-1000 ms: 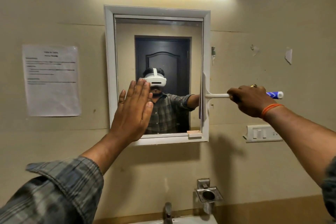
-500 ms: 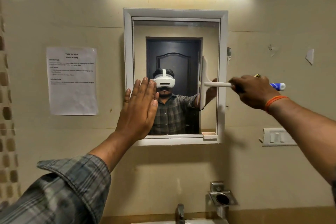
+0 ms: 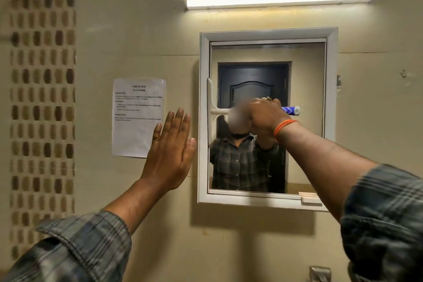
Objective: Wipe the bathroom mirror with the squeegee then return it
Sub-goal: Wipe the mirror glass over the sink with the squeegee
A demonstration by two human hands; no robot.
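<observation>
The person stands in front of the wall with both arms raised. The left hand [image 3: 170, 151] is fully open, with the fingers straight and close together and the thumb a little apart; the palm faces the wall, just beside the left side of the mirror frame [image 3: 203, 121]. It holds nothing, and I cannot tell if the palm really touches the wall or only stays near it. The right hand [image 3: 266, 117] is closed in a fist around the handle of the squeegee [image 3: 217, 111], with the knuckles turned to the mirror [image 3: 304, 98] and an orange band [image 3: 285, 126] on the wrist. The handle lies horizontal, so the long axis of the tool goes from right to left: the blue end [image 3: 290, 110] comes out of the fist on the right side, and the white shaft goes left to the blade. The blade [image 3: 210, 107] stands vertical, across the handle, at the left edge of the glass, close to the inner side of the frame. It seems to lie on the glass, but the contact itself is not clear to see. A printed paper [image 3: 137, 117] is stuck on the wall left of the open hand, and a tube light [image 3: 279, 0] shines above the mirror.
</observation>
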